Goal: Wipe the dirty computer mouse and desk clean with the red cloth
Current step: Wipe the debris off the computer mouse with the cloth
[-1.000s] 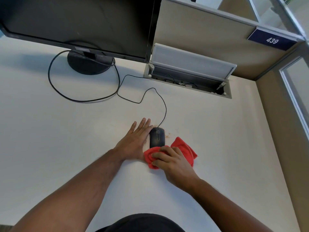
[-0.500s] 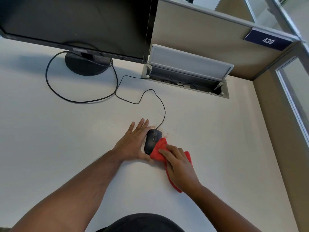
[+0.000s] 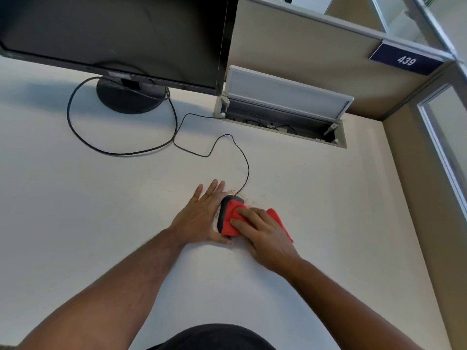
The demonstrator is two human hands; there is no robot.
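Note:
A black wired computer mouse lies on the white desk, mostly covered by the red cloth. My right hand presses the cloth onto the top of the mouse, with the rest of the cloth trailing to the right under my palm. My left hand lies flat against the mouse's left side, fingers stretched out, thumb at its near end. Brownish crumbs speckle the desk just beyond and to the right of the mouse.
The mouse cable loops back toward an open cable hatch in the desk. A black monitor on a round stand sits at the back left. Beige partition walls close off the back and right.
My right hand has slid the red cloth from the near end of the mouse up over its top, covering most of it. My left hand has stayed against the mouse's left side.

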